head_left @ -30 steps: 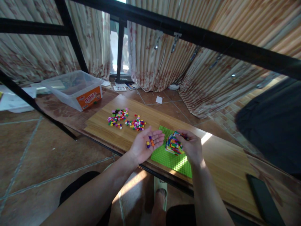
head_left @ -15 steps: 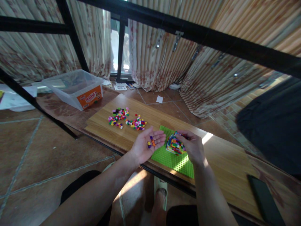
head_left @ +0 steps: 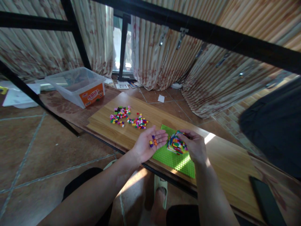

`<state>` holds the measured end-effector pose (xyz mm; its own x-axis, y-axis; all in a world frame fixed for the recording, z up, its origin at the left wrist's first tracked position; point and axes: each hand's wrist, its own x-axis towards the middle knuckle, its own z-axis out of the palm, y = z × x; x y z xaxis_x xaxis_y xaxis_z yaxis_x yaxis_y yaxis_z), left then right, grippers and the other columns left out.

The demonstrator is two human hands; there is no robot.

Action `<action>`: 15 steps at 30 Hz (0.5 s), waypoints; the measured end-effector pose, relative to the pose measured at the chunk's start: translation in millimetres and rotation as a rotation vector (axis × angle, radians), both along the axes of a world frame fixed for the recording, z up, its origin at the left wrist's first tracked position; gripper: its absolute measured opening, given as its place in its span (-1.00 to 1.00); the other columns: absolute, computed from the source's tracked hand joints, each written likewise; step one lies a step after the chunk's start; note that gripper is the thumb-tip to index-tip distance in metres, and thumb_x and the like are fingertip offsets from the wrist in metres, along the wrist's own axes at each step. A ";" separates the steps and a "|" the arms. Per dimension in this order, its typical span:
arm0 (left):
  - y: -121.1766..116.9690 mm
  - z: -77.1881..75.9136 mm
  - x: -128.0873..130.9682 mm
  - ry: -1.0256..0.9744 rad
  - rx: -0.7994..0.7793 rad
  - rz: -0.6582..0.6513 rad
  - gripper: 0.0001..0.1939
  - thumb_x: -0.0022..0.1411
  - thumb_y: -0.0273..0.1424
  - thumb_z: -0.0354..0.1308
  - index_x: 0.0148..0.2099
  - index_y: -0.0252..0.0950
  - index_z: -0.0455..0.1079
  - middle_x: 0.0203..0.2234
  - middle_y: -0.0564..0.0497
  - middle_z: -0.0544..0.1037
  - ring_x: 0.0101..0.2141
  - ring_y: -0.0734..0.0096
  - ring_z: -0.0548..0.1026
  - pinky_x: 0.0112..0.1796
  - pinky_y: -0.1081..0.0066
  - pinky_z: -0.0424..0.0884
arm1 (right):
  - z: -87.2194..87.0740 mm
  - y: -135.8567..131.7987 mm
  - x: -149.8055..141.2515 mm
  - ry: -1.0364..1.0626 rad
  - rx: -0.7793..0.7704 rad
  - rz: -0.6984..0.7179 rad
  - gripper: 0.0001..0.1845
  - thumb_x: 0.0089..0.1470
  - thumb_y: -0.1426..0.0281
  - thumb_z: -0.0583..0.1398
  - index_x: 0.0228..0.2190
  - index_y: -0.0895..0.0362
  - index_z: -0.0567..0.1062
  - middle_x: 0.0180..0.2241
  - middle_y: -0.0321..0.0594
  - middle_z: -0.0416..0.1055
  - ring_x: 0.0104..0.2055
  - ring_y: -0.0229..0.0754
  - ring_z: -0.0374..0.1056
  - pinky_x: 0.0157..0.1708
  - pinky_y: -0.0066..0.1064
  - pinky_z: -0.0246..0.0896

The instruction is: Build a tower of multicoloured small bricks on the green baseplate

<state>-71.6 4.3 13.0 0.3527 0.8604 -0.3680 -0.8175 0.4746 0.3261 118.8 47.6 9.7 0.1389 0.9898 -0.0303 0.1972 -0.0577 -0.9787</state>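
My left hand [head_left: 148,146] is palm up with its fingers stretched out. A few small toy building bricks [head_left: 155,142], purple, yellow and orange, lie loose on its palm and fingers. To its right, a multicoloured block built of bricks [head_left: 176,145] sits on a green studded baseplate [head_left: 164,156]. My right hand [head_left: 194,146] is at the top right of this block, thumb and fingers pinched together and touching it. Whatever is between those fingertips is hidden.
Loose bricks lie in two heaps [head_left: 120,115] on the wooden board [head_left: 218,157]. A clear plastic box [head_left: 77,89] with an orange label stands at the far left. A dark phone [head_left: 265,199] lies at the right. Black metal bars [head_left: 164,15] cross above.
The view has shifted slightly, so everything sits a little further right. Both hands keep nearly the same pose, with the right hand still at the top of the brick block.
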 end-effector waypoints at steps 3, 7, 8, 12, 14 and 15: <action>0.0 -0.3 0.1 0.007 0.000 0.004 -0.62 0.26 -0.26 -0.02 -0.29 -0.50 0.47 -0.34 -0.22 0.55 -0.31 0.37 0.50 -0.19 0.41 0.41 | -0.9 0.3 0.2 0.000 0.009 0.010 -0.61 -0.33 0.26 0.39 -0.37 0.15 0.54 -0.51 -0.29 0.50 -0.52 -0.29 0.40 -0.53 -0.47 0.31; 0.1 -1.4 0.0 0.007 0.006 0.003 -0.61 0.26 -0.25 -0.02 -0.28 -0.50 0.47 -0.34 -0.22 0.55 -0.31 0.37 0.50 -0.19 0.41 0.41 | -0.1 0.3 -0.3 -0.005 0.011 0.007 -0.59 -0.34 0.23 0.39 -0.37 0.16 0.54 -0.51 -0.28 0.51 -0.53 -0.27 0.40 -0.55 -0.46 0.31; 0.0 -1.6 0.0 0.006 0.007 0.002 -0.62 0.25 -0.25 -0.01 -0.28 -0.50 0.47 -0.34 -0.22 0.55 -0.31 0.37 0.50 -0.19 0.41 0.41 | 0.6 0.1 -0.7 -0.014 0.001 0.002 -0.59 -0.34 0.23 0.39 -0.37 0.16 0.54 -0.52 -0.28 0.51 -0.55 -0.28 0.39 -0.58 -0.48 0.29; -0.6 -1.4 0.0 0.005 0.004 0.001 -0.62 0.25 -0.26 -0.01 -0.28 -0.49 0.47 -0.34 -0.22 0.55 -0.31 0.38 0.51 -0.19 0.42 0.41 | 3.0 -0.4 -1.6 -0.030 -0.038 -0.008 -0.58 -0.33 0.23 0.39 -0.35 0.17 0.54 -0.53 -0.28 0.50 -0.59 -0.32 0.35 -0.65 -0.52 0.22; -1.0 -1.4 0.3 0.008 0.004 0.000 -0.62 0.26 -0.26 -0.02 -0.28 -0.50 0.47 -0.35 -0.22 0.55 -0.32 0.38 0.51 -0.19 0.42 0.42 | 2.2 0.1 -1.3 -0.014 -0.039 -0.002 -0.59 -0.33 0.24 0.39 -0.35 0.16 0.54 -0.53 -0.30 0.49 -0.58 -0.32 0.35 -0.62 -0.51 0.24; -1.2 -1.4 0.5 0.009 0.004 0.002 -0.62 0.26 -0.27 -0.02 -0.29 -0.50 0.47 -0.35 -0.22 0.55 -0.32 0.38 0.51 -0.19 0.42 0.42 | 1.3 0.6 -0.9 -0.005 -0.033 0.003 -0.59 -0.33 0.25 0.39 -0.36 0.16 0.54 -0.53 -0.30 0.49 -0.57 -0.32 0.36 -0.59 -0.50 0.26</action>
<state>-71.1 3.1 11.5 0.3482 0.8625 -0.3673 -0.8154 0.4719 0.3352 117.9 48.3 11.0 0.1364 0.9887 -0.0620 0.2019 -0.0891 -0.9754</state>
